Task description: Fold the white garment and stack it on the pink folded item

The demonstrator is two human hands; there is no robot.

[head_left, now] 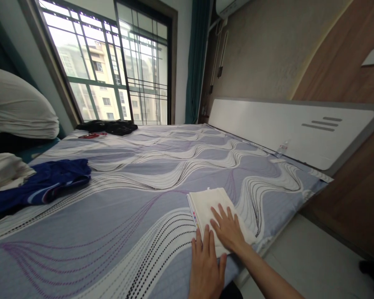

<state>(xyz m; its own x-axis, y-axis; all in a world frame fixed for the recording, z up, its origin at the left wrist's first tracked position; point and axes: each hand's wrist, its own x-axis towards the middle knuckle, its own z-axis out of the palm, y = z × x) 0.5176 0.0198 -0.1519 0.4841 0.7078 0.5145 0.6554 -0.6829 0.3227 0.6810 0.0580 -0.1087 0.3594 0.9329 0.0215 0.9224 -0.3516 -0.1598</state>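
Observation:
A folded cream-white cloth [208, 200] lies flat near the edge of the bed, with a strip of coloured print showing along its left side. My right hand [229, 228] rests palm down on top of it, fingers spread. Beside the cloth's lower left edge, my left hand [205, 261] lies flat with its fingers stretched forward, the fingertips touching that edge. Neither hand grips anything. Part of the cloth is hidden under my right hand and wrist.
A patterned grey-and-white sheet [162, 166] covers the bed. Blue clothing [59, 176] and a cream garment [6, 170] lie at left, dark clothing [112, 126] at the far end. A clear bottle [282, 148] stands by the white headboard [268, 122].

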